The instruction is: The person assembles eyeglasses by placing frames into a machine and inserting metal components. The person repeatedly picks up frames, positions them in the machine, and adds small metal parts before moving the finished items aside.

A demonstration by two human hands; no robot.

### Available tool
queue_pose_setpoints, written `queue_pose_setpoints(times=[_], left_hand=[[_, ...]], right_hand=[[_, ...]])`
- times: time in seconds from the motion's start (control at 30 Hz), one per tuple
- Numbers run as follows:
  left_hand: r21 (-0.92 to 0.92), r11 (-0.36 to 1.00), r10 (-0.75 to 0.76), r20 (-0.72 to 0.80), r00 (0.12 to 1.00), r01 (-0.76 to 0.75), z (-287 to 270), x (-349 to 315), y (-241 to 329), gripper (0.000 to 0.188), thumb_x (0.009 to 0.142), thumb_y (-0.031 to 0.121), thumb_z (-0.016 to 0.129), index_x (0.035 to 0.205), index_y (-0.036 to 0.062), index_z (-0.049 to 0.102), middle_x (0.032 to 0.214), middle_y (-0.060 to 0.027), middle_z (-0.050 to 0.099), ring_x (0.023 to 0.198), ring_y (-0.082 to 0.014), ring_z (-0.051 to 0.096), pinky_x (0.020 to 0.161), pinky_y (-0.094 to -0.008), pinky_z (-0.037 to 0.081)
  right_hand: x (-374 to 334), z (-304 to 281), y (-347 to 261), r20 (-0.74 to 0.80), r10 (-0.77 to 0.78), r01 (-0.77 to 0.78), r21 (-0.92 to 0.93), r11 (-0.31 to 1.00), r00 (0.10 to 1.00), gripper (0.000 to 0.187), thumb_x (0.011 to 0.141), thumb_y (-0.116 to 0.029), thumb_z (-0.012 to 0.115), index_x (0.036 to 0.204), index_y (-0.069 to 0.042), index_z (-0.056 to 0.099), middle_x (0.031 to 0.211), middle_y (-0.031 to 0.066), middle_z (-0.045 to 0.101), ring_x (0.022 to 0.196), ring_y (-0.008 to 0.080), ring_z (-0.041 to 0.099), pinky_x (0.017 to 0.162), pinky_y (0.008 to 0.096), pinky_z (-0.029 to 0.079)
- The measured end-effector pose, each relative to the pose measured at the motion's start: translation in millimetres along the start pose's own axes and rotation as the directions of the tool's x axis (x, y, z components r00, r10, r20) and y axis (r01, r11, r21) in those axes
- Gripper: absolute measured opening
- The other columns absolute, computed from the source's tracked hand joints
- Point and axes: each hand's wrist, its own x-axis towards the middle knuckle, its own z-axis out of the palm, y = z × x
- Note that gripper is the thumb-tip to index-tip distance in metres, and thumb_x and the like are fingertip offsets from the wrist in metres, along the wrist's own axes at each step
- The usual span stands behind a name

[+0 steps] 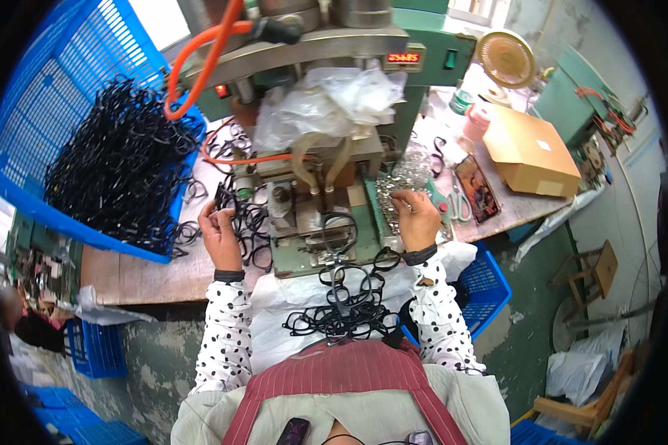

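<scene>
My left hand [221,236], left of the press, has its fingers closed on a black eyeglass frame [223,196]. More black frames [254,222] lie on the table beside it. At the centre of the press [297,256], one eyeglass frame sits under the tool, partly overlapped by the metal parts around it. On the right, my right hand [418,219] hovers at a heap of small shiny metal parts [387,191], fingertips pinched together; whatever they hold is too small to make out. A pile of black frames [338,326] rests on the white cloth over my lap.
A big blue crate [30,211] full of black frames stands at the left. To the right are green-handled scissors [460,206], a phone [476,189] and a cardboard box [531,152]. An orange hose [174,81] hangs before the press. Another blue basket [490,285] is below right.
</scene>
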Motion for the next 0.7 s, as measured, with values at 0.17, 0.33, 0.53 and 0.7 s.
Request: queue_pose_setpoints(times=[0.17,0.33,0.53,0.7], left_hand=[[-0.051,0.999,-0.014,-0.015,1.0,0.013,4,-17,47,0.026,0.099,0.019,0.054,0.114,-0.0018,0.058,0.088,-0.0035,0.064,0.075,-0.009,0.056,0.069,-0.0217,0.045],[0.027,0.982,0.185,0.047,0.982,-0.186,14,-36,71,0.019,0.097,0.015,0.055,0.105,-0.0011,0.061,0.085,-0.0091,0.063,0.075,-0.0171,0.058,0.07,-0.0281,0.045],[0.062,0.762,0.62,0.222,0.753,-0.645,14,-39,97,0.011,0.092,0.008,0.058,0.101,0.0017,0.061,0.089,-0.0117,0.063,0.078,-0.0305,0.058,0.073,-0.0395,0.046],[-0.007,0.639,0.741,0.274,0.613,-0.769,15,-38,111,0.027,0.08,-0.003,0.062,0.107,0.0043,0.061,0.096,-0.0091,0.064,0.08,-0.0284,0.061,0.078,-0.0433,0.049]], right_hand=[[14,-17,-69,0.293,0.086,-0.221,0.467,0.856,0.952,0.015,0.077,-0.006,0.07,0.09,-0.006,0.074,0.084,0.0095,0.07,0.069,0.0173,0.063,0.061,0.0287,0.047],[4,-19,-108,0.401,0.096,-0.323,0.548,0.772,0.911,0.017,0.075,-0.002,0.072,0.092,-0.001,0.073,0.085,0.0061,0.071,0.067,0.0087,0.059,0.057,0.0209,0.043],[-1,4,-108,0.373,0.18,-0.404,0.704,0.585,0.91,0.041,0.075,0.002,0.073,0.113,0.004,0.057,0.09,0.0122,0.07,0.078,0.0107,0.064,0.065,0.0229,0.05],[0,9,-121,0.395,0.217,-0.439,0.656,0.614,0.893,0.051,0.073,0.002,0.075,0.117,0.003,0.05,0.083,0.0122,0.069,0.073,0.0101,0.062,0.065,0.0233,0.05]])
